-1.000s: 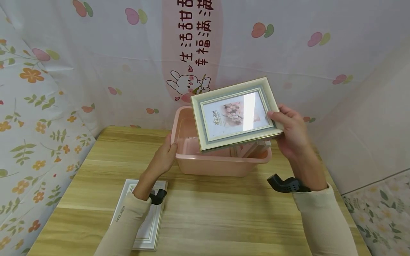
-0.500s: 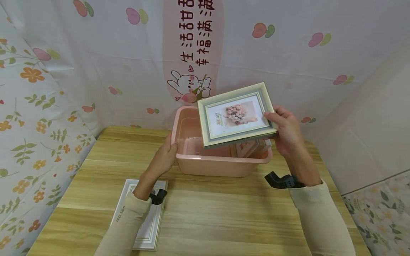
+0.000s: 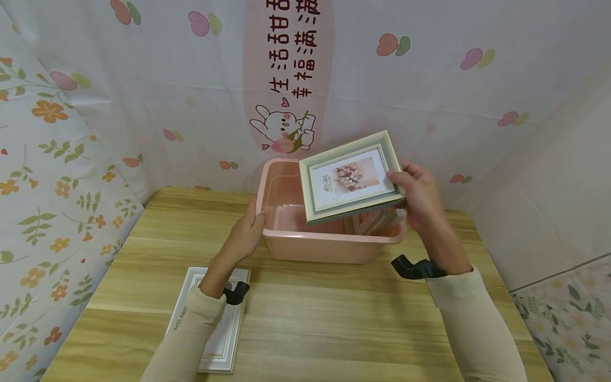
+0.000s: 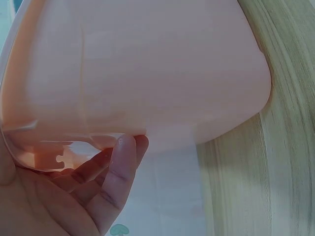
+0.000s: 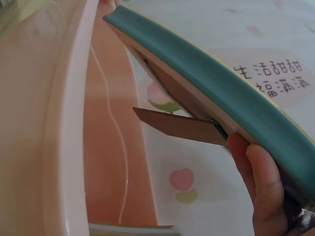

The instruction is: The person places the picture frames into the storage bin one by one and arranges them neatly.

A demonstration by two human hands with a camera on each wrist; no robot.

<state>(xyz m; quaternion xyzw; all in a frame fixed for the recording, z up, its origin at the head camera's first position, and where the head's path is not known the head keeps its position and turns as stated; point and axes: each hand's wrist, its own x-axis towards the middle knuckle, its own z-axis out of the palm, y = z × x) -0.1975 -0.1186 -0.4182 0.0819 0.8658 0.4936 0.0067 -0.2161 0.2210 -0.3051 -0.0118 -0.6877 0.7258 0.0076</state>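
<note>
While the left hand (image 3: 246,231) grips the basin (image 3: 317,249) at its left end, the right hand (image 3: 420,193) pinches the cream frame (image 3: 350,191) by its short right edge, thumb on the face, fingers behind. Cream frame: tilted, face up, above the basin's opening; contact with the rim cannot be told. Its face shows a pink bouquet print with lettering turned sideways. Right wrist view: side of the frame reads teal; a brown stand (image 5: 182,129) juts out from its back.

Inside the basin, right end: a second frame (image 3: 367,220), slanted, partly hidden under the first. Basin is pink, upright on the wood-grain table (image 3: 324,313), toward the back edge.

Nearer the person, a white frame (image 3: 230,334) lies flat on the table, partly covered from view by the left forearm and its beige sleeve (image 3: 188,329). Each wrist carries a black mount (image 3: 415,267). Behind the table hangs a pale cloth (image 3: 420,95) printed with fruit shapes, a rabbit and dark red characters.
</note>
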